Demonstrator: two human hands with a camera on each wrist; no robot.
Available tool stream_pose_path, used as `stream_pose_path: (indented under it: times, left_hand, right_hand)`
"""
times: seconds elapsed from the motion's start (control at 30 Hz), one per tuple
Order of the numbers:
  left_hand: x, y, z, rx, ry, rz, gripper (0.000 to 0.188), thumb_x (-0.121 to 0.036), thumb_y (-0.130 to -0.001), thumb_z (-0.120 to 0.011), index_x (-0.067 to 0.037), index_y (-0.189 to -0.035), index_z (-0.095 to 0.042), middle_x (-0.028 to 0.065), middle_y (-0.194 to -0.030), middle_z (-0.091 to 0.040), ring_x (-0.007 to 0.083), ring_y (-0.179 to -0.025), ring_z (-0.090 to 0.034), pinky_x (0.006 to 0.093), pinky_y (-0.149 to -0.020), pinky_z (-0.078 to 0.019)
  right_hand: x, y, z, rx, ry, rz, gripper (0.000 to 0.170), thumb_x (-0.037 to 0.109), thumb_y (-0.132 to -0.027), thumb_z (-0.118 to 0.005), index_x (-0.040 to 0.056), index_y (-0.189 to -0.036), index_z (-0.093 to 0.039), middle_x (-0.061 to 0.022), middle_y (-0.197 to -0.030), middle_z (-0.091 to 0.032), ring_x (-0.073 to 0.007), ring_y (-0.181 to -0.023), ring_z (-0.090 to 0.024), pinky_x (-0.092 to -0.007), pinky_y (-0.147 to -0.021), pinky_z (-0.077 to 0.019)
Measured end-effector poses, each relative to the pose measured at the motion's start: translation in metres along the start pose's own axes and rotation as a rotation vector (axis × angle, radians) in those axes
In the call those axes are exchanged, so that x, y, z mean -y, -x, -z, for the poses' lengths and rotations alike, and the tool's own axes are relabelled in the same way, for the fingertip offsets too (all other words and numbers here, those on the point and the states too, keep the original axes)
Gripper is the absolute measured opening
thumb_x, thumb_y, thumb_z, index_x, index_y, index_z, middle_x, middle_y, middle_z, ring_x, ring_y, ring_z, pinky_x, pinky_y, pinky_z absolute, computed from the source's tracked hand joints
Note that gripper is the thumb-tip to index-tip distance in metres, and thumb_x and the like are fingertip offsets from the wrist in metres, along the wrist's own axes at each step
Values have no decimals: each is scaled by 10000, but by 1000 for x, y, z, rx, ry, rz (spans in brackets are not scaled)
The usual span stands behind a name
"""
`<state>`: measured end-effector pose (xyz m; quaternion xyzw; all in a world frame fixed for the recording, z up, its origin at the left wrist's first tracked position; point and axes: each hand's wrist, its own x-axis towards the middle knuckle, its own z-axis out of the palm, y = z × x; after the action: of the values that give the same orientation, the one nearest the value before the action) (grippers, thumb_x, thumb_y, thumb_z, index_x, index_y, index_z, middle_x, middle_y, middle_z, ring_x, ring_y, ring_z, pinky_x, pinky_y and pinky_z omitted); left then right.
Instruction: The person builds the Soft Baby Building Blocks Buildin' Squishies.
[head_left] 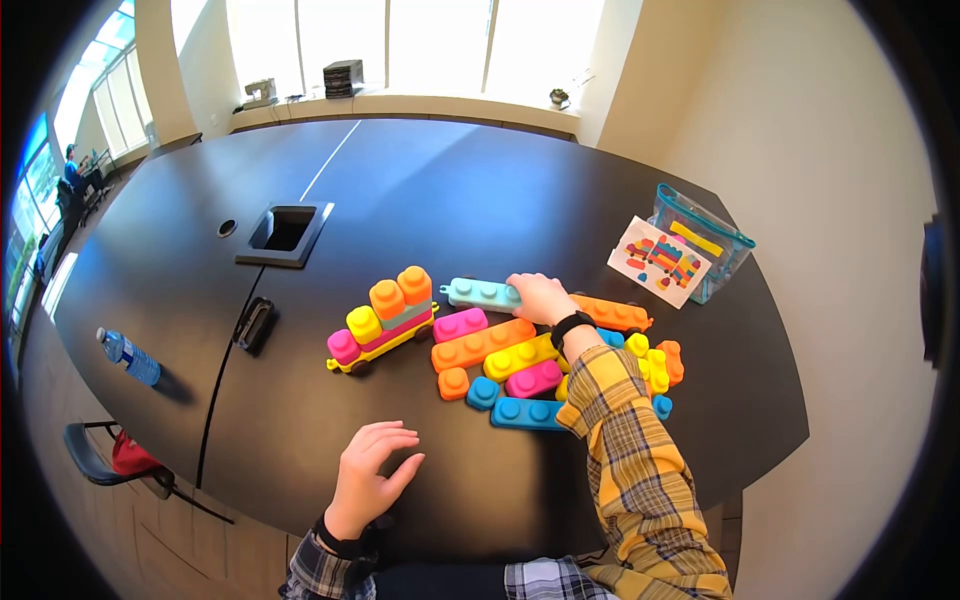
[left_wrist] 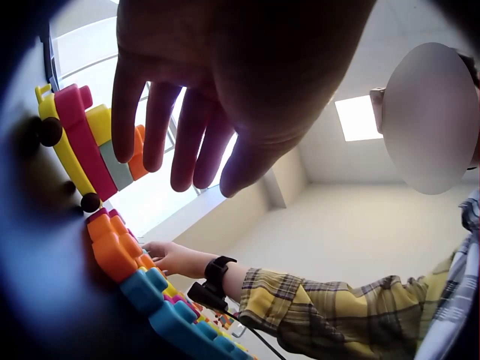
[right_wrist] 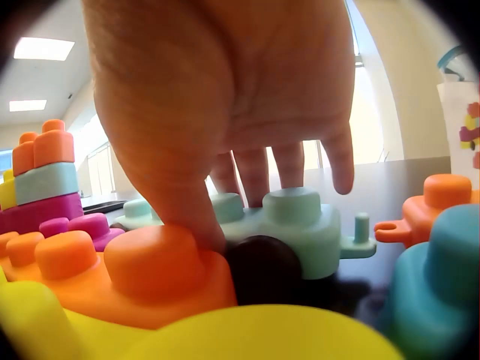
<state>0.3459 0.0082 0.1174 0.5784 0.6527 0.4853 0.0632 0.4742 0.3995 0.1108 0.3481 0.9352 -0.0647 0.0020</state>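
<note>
My right hand (head_left: 543, 300) grips a pale teal wheeled toy wagon base (head_left: 478, 292), thumb on its near side and fingers over the far side. In the right wrist view the peg on the teal base's end stands close to the loop of an orange wheeled base (right_wrist: 435, 210). My left hand (head_left: 372, 478) is above the near part of the table, fingers extended, holding nothing. A yellow wheeled base stacked with building blocks (head_left: 385, 325) stands left of the teal one. Several loose blocks, including a long orange block (head_left: 482, 346) and a blue one (head_left: 527, 413), lie in front.
Behind the blocks on the right, a printed picture card (head_left: 658, 262) leans on a clear zip bag (head_left: 702, 235). A water bottle (head_left: 130, 357), a black case (head_left: 255, 325) and a table cutout (head_left: 285, 235) are to the left. Another person (head_left: 80, 170) sits far back.
</note>
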Motion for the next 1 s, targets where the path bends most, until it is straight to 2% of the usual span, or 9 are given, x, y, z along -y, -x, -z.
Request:
stream_pose_path:
  times: [0.13, 0.23, 0.4, 0.5, 0.53, 0.6, 0.83, 0.9, 1.0]
  left_hand:
    - [0, -1, 1, 10, 8, -3, 209, -45, -808, -848, -57, -997, -760, 93, -1037, -781, 323, -1094, -727, 424, -951, -581]
    - [2, -2, -1, 13, 34, 4, 210, -35, -804, -847, -52, -996, -764, 103, -1033, -782, 324, -1081, -734, 416, -942, -582]
    - [6, -1, -5, 37, 81, 20, 198, -31, -815, -840, -43, -1000, -767, 119, -1034, -780, 329, -1064, -738, 404, -921, -584]
    - [5, -2, -3, 46, 56, 31, 267, -70, -833, -852, -45, -1078, -749, 111, -1087, -772, 308, -1066, -731, 403, -908, -591]
    - [1, -3, -2, 42, 103, 129, 338, -81, -838, -855, -45, -1149, -728, 114, -1131, -765, 301, -1072, -731, 399, -908, -593]
    - [1, -3, -1, 72, 151, 234, 554, -68, -833, -859, -29, -1345, -649, 123, -1284, -730, 256, -1138, -721, 368, -946, -590]
    - [-7, -2, -5, 180, 178, 215, 626, -147, -786, -930, -56, -1341, -655, 107, -1381, -673, 265, -1211, -680, 376, -936, -593]
    - [-5, -1, -12, 266, 100, 40, 602, -189, -759, -944, -54, -1283, -681, 133, -1333, -680, 330, -1216, -664, 423, -999, -561]
    - [-7, 0, -23, 301, 82, 27, 570, -161, -755, -929, -63, -1266, -697, 135, -1344, -672, 356, -1223, -643, 442, -1043, -535]
  right_hand:
    - [-9, -9, -7, 16, -36, 41, 422, 136, -868, -752, 112, -1276, -646, -129, -1215, -718, -360, -1208, -660, -513, -996, -552]
    - [-9, -1, -2, -124, -14, 44, 430, 139, -863, -759, 82, -1270, -632, -135, -1201, -703, -358, -1192, -658, -481, -991, -569]
    - [12, 56, 52, -294, -149, 134, 474, 172, -857, -784, 72, -1291, -620, -141, -1228, -682, -355, -1176, -654, -470, -984, -570]
    - [25, 108, 70, -386, -279, 266, 519, 177, -847, -799, 66, -1322, -621, -152, -1238, -691, -364, -1174, -657, -462, -972, -568]
    - [33, 129, 72, -422, -292, 312, 510, 172, -841, -801, 58, -1306, -627, -165, -1210, -695, -371, -1148, -666, -460, -952, -572]
    - [48, 174, 73, -399, -339, 335, 533, 171, -834, -805, 65, -1325, -624, -170, -1206, -694, -369, -1129, -676, -449, -924, -583]
    - [78, 268, 17, -134, -405, 235, 562, 170, -819, -827, 94, -1338, -626, -131, -1231, -689, -335, -1140, -682, -433, -866, -598]
    - [83, 273, 1, -128, -403, 195, 580, 153, -797, -847, 106, -1338, -643, -119, -1236, -693, -322, -1158, -678, -422, -876, -605]
    - [83, 274, -16, -153, -376, 220, 569, 147, -798, -835, 108, -1331, -638, -112, -1240, -693, -323, -1161, -678, -426, -872, -606]
